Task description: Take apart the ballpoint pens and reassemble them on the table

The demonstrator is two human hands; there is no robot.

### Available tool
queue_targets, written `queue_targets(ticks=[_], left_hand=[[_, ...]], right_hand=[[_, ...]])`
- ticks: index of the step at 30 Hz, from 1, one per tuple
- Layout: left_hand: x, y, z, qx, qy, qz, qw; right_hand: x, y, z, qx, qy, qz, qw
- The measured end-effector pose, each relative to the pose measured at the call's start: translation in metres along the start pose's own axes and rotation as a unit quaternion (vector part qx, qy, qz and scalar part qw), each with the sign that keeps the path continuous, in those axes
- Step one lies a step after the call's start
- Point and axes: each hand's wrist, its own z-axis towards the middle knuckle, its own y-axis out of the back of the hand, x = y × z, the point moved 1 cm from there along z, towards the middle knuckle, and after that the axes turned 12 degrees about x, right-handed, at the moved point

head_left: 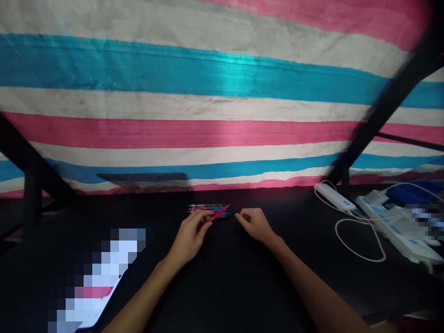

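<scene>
Between the thumb and fingers of my left hand point(194, 230) is a pink pen point(221, 212), tilted up to the right. Just behind it several more pens point(208, 207), some red and some blue, lie side by side on the black table point(225, 286). The left hand partly covers them. My right hand point(255, 223) rests a little to the right of the pens, apart from them. Its fingers are curled in with the thumb pointing left, and I cannot make out anything inside.
A white power strip point(395, 226) with plugs and a white device point(335, 196) with a looping cable lie at the right. On the left is a bright, blurred-out screen point(104, 277). Striped sheeting point(208, 134) hangs behind the table, between dark slanted bars point(378, 115).
</scene>
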Motion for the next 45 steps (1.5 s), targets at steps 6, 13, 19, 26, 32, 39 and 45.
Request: queue_targets(ticks=[6,13,19,26,32,39,45], left_hand=[[-0.001,-0.01,0.001,-0.016,0.103,-0.315,0.943],[-0.008,-0.017,-0.001,0.02,0.118,-0.44,0.89],[-0.017,-0.025,-0.003,0.092,0.129,-0.482,0.862],[-0.017,-0.03,-0.007,0.135,0.136,-0.438,0.878],[-0.023,-0.028,-0.005,0.076,0.092,-0.296,0.948],[-0.026,-0.028,-0.004,0.043,0.068,-0.263,0.962],[-0.017,-0.02,-0.001,-0.022,0.084,-0.421,0.903]], right_hand=[[0.02,-0.002,-0.004,0.021,0.031,0.014,0.999],[0.029,-0.002,-0.006,0.028,0.049,0.066,0.996],[0.044,-0.002,-0.007,0.026,0.035,0.3,0.953],[0.045,-0.002,-0.004,0.048,0.012,0.478,0.877],[0.052,-0.001,-0.007,0.0,0.009,0.454,0.891],[0.055,-0.004,-0.008,-0.009,-0.019,0.461,0.887],[0.055,-0.01,-0.009,0.117,-0.011,0.447,0.886]])
